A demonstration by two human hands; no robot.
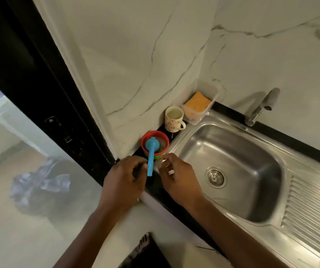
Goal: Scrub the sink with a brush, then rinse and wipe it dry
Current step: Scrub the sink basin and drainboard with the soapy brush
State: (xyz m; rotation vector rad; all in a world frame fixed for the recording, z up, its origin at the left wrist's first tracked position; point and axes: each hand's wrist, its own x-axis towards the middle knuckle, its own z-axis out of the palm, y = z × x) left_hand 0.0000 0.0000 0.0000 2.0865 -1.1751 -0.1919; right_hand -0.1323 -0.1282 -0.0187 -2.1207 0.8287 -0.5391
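Observation:
A blue brush [150, 151] stands head-down in a red and green tub [162, 137] on the black counter, left of the steel sink [232, 151]. Its handle leans toward me. My left hand [125, 180] is just left of the handle, fingers curled, fingertips at its side; no finger wraps over it. My right hand [180, 176] hovers just right of the handle over the sink's near-left corner, fingers apart and holding nothing. The sink basin looks bare, with a round drain [215, 177] in its floor.
A flowered mug [173, 118] and a clear box with an orange sponge [197, 103] stand behind the tub. The tap [261, 107] rises at the sink's back edge. A ribbed drainboard [313, 213] lies to the right. Marble walls close the corner; a dark frame stands to the left.

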